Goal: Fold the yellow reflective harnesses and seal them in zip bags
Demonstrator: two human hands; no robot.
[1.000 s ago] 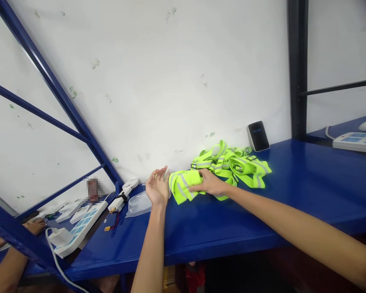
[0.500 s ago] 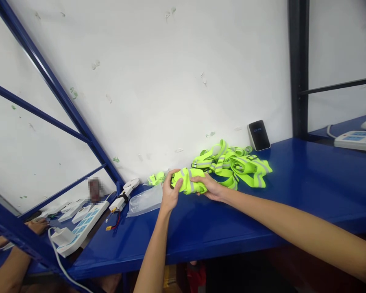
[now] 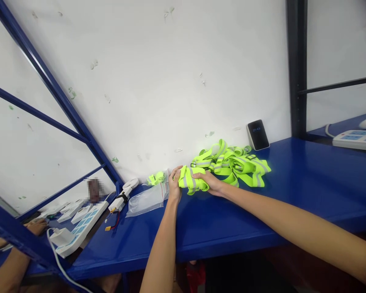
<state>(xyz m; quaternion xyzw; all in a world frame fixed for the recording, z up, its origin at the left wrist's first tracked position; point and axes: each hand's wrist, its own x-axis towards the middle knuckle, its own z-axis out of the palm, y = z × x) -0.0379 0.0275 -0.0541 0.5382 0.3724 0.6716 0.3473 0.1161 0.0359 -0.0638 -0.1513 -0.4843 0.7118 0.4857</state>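
Between both hands, above the blue table [image 3: 219, 221], is a bundled neon-yellow reflective strap [image 3: 187, 178] with grey stripes. My left hand [image 3: 174, 185] grips its left end, thumb towards me. Around the right end is my right hand [image 3: 212, 183], thumb on top; its other fingers are mostly hidden behind the bundle. Just beyond lies a loose heap of the same reflective straps [image 3: 228, 160] with dark buckles. To the left of my left hand a clear zip bag [image 3: 148, 199] lies flat, and behind it sits another small neon-yellow bundle [image 3: 156, 178], seemingly in clear plastic.
A phone-like device [image 3: 258, 135] leans on the wall. At left are a small white fan [image 3: 130, 185], a wired yellow connector [image 3: 109, 228] and a power strip [image 3: 83, 230]. Another person's hand [image 3: 36, 226] shows beyond the blue frame post [image 3: 21, 228]. Another power strip [image 3: 356, 140] lies far right.
My left hand has shifted slightly right and turned, closing further round the bundle's end. The bundle has moved a little right and tilted, and more of the clear bag shows.
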